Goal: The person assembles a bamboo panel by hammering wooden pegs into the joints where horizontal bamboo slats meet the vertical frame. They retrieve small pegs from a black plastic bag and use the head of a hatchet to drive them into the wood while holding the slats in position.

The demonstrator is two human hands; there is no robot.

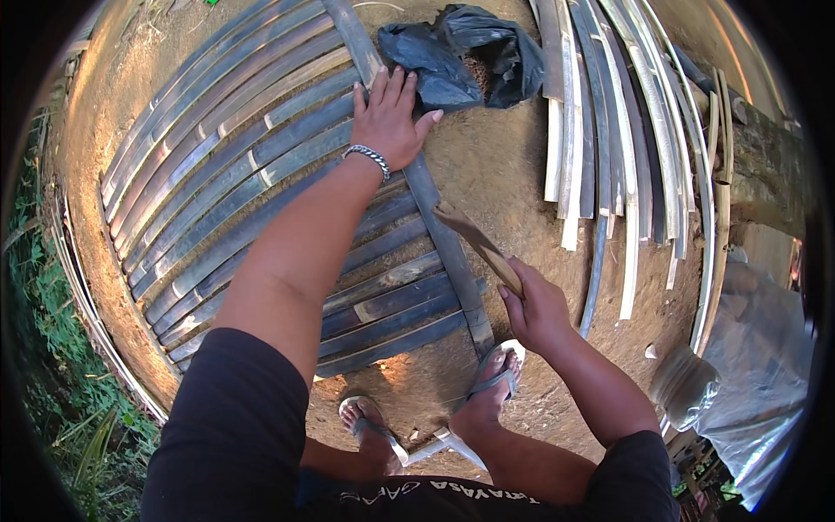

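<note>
My left hand (pixel 389 117), with a chain bracelet on the wrist, lies flat with fingers spread on a mat of dark bamboo slats (pixel 235 165) laid side by side on the dirt. It presses near a crosswise slat (pixel 448 248) that runs over the mat's right ends. My right hand (pixel 535 309) grips the wooden handle of a knife (pixel 477 244), its blade pointing up-left and resting close to that crosswise slat. My two feet in sandals (pixel 491 383) stand on the ground just below the mat.
Loose pale and dark bamboo strips (pixel 622 148) lie in a row at the right. A crumpled black plastic bag (pixel 461 52) sits at the top. Grey sacks (pixel 757 365) and a log (pixel 765 157) are at the far right; grass (pixel 52 348) borders the left.
</note>
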